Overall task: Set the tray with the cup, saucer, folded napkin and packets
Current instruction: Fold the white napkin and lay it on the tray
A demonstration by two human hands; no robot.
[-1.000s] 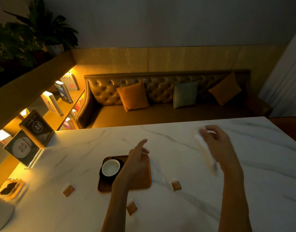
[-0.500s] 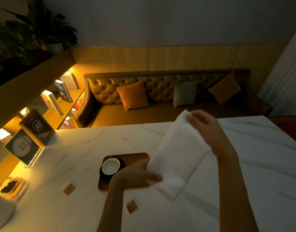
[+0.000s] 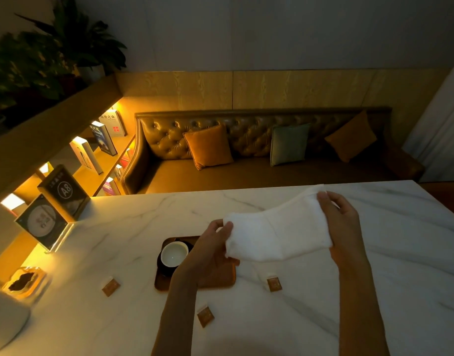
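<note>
A white napkin [image 3: 277,232] is stretched in the air between both hands, above the marble table. My left hand [image 3: 210,247] pinches its left end and my right hand [image 3: 341,222] grips its right end. Below them a brown wooden tray [image 3: 220,278] lies on the table, partly hidden by my left arm. A white cup [image 3: 174,254] sits on a dark saucer [image 3: 161,265] at the tray's left end. Three small brown packets lie on the table around the tray: one to the left [image 3: 110,287], one near the front [image 3: 205,316], one to the right [image 3: 274,283].
The white marble table [image 3: 374,304] runs to a leather sofa [image 3: 246,155] with cushions at its far edge. At the left stand a sign holder [image 3: 64,191], a framed card [image 3: 42,222] and a glass dish [image 3: 23,281]. Bookshelves and plants fill the left side.
My right hand lifted the napkin off the table, and my left hand left the tray and took its other end. The napkin now hangs spread sideways between both hands.
</note>
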